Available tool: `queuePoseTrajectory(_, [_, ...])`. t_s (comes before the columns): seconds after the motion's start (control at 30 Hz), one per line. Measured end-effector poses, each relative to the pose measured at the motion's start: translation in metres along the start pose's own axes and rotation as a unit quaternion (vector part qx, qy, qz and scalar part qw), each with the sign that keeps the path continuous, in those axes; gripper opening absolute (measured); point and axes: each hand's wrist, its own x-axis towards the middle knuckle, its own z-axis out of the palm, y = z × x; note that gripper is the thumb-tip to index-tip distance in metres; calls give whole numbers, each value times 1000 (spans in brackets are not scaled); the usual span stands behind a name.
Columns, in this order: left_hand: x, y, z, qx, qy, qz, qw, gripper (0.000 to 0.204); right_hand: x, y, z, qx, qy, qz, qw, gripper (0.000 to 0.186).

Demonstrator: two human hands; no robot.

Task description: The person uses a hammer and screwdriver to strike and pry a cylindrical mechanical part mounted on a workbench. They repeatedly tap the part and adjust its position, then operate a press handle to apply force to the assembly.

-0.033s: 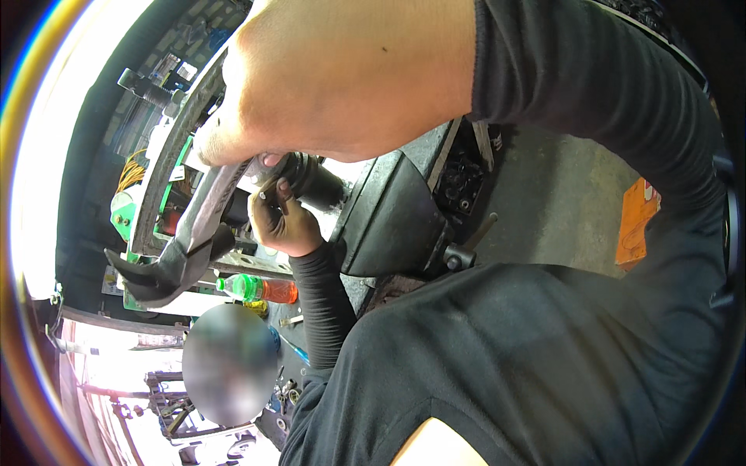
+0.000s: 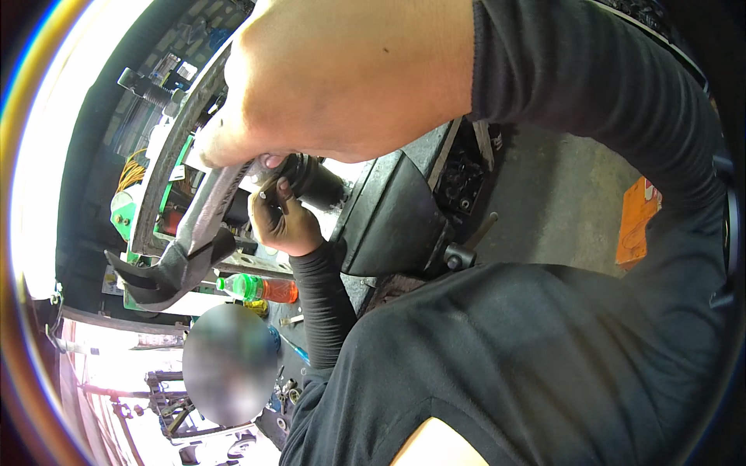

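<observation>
In the upper middle, my right hand (image 2: 334,78) is closed around the grey handle of a large wrench (image 2: 202,221). The wrench's dark open jaws point to the lower left, with nothing seen between them. Below it my left hand (image 2: 287,221) has curled fingers, with thumb and forefinger pinched at the end of a black cylindrical part (image 2: 318,185). What lies between those fingers is too hidden to name. Just right of the cylinder stands a heavy dark metal body (image 2: 392,213), which looks like a bench vise.
Left of my hands runs a curved metal rim (image 2: 151,198), with a large threaded bolt (image 2: 151,92) beyond. A green-capped bottle of orange drink (image 2: 256,288) lies near my left wrist. An orange box (image 2: 637,225) rests on the floor at right. A person with a blurred head (image 2: 231,365) is at lower left.
</observation>
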Motion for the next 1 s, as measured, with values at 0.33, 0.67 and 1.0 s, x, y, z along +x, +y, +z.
queuePoseTrajectory(0.33, [-1, -2, 4, -45, 11, -19, 999, 7, -1, 4, -6, 47, -13, -24, 999, 18])
queuePoseTrajectory(0.67, [-2, -7, 4, -74, 14, -20, 997, 8, -2, 19, -9, 116, -10, -74, 990, 19])
queuePoseTrajectory(1.0, [0, -6, 12, -93, 15, -17, 995, 8, 15, 13, 7, 95, -83, -52, 991, 20])
